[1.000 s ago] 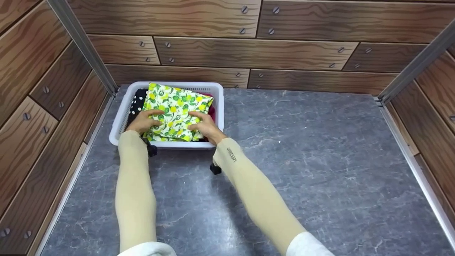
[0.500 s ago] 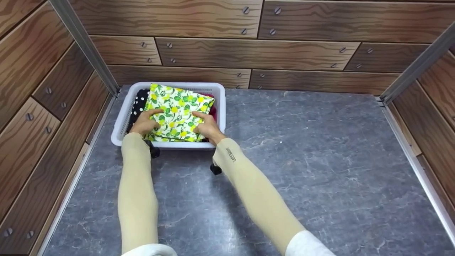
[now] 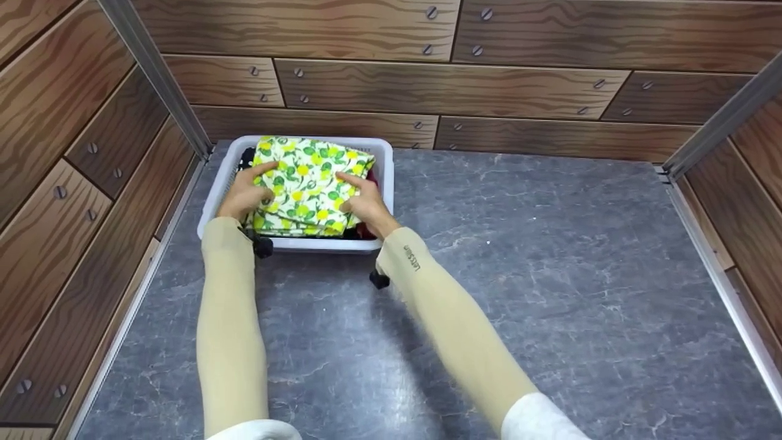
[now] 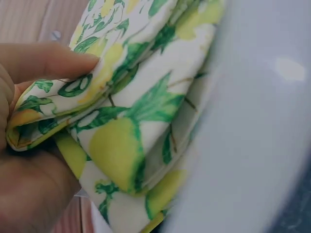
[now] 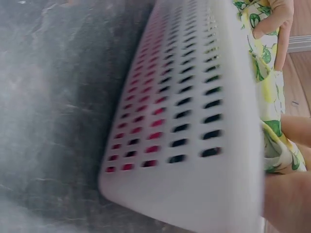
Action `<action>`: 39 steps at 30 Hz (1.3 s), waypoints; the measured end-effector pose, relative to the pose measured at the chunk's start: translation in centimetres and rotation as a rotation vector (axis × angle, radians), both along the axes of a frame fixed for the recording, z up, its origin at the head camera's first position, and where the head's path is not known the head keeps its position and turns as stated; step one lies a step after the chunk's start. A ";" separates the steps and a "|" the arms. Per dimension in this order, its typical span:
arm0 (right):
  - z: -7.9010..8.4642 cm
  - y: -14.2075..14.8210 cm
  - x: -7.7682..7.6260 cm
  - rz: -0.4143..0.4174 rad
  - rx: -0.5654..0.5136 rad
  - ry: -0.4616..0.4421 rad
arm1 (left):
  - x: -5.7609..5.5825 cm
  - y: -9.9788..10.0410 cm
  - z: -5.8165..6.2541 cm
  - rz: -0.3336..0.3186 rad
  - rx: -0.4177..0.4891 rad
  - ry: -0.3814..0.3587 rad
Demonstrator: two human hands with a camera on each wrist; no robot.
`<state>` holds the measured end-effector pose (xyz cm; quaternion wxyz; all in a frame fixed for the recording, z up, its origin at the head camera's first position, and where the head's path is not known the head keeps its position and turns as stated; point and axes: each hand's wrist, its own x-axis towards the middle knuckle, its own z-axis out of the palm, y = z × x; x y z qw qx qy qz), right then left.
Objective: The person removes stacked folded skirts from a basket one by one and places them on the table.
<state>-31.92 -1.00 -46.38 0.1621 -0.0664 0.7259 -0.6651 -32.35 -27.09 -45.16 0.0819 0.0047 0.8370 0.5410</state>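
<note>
A folded lemon-print cloth (image 3: pixel 305 183), white with yellow lemons and green leaves, lies over the white plastic basket (image 3: pixel 324 245) in the head view. My left hand (image 3: pixel 244 190) grips its left side; in the left wrist view, a finger lies on top of the folded edge (image 4: pixel 63 104) and the palm is beneath. On the opposite side my right hand (image 3: pixel 369 201) holds the cloth's right edge, its index finger and thumb showing on top. Beneath it, black fabric (image 3: pixel 247 157) shows at the left and dark red fabric (image 3: pixel 365 231) at the right.
The basket stands near the back left corner of a dark grey marbled surface (image 3: pixel 519 293). Wood-patterned panels (image 3: pixel 366 88) rise behind and at both sides, with metal frame posts (image 3: pixel 165 79) at the corners. Pink and dark fabric shows through the basket's slots (image 5: pixel 155 126).
Both hands have moved slightly farther back, still holding the lemon-print cloth. Its lower layers show more at the front, and less black fabric is visible. The head view has shifted a little.
</note>
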 end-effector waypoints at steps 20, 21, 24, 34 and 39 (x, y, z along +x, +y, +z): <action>4.8 3.6 0.2 0.038 -0.119 0.055 | 1.4 2.4 4.2 -0.007 0.024 0.164; 4.8 3.9 0.2 0.038 -0.115 0.056 | 1.4 2.6 4.1 -0.007 0.029 0.165; 4.7 4.4 0.3 0.029 -0.088 0.058 | 1.2 3.1 3.1 -0.008 0.030 0.146; 2.5 5.2 0.4 -0.006 -0.027 0.007 | -0.6 5.6 -0.9 -0.051 0.020 -0.062; 2.0 5.3 0.3 -0.015 -0.032 -0.001 | -1.1 6.3 -1.8 -0.026 -0.031 -0.057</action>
